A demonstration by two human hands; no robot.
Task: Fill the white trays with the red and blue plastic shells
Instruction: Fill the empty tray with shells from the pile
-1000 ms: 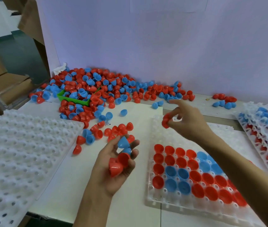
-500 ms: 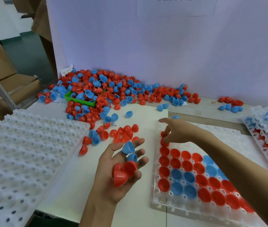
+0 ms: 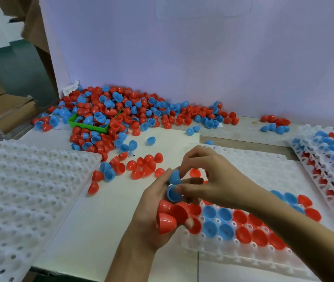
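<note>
The head view looks down on a table. The left hand (image 3: 151,216) is turned palm up and cradles a small stock of shells: two red shells (image 3: 167,219) low in the curled fingers and two blue ones higher, near the fingertips. The right hand (image 3: 213,180) reaches across to it, and its thumb and first fingers pinch the upper blue shell (image 3: 174,177) at its rim, as if to lift it out of the stock.

Just under both hands lies the white tray (image 3: 243,259) that is partly filled. Red and blue shells sit open side up in its near rows, while the far rows show bare pockets. A second, unfilled tray (image 3: 19,190) lies at the left, and a stack of filled trays (image 3: 329,151) stands at the right edge. The big loose pile of shells (image 3: 121,112) lies against the back wall, around a green box (image 3: 88,125).

The shells look like thin, light, smooth plastic, rather stiff but probably easy to squeeze out of round. A light pinch across the rim seems the best hold. The rounded dome is slippery, and nested shells may stick together, so one could come away with another.
</note>
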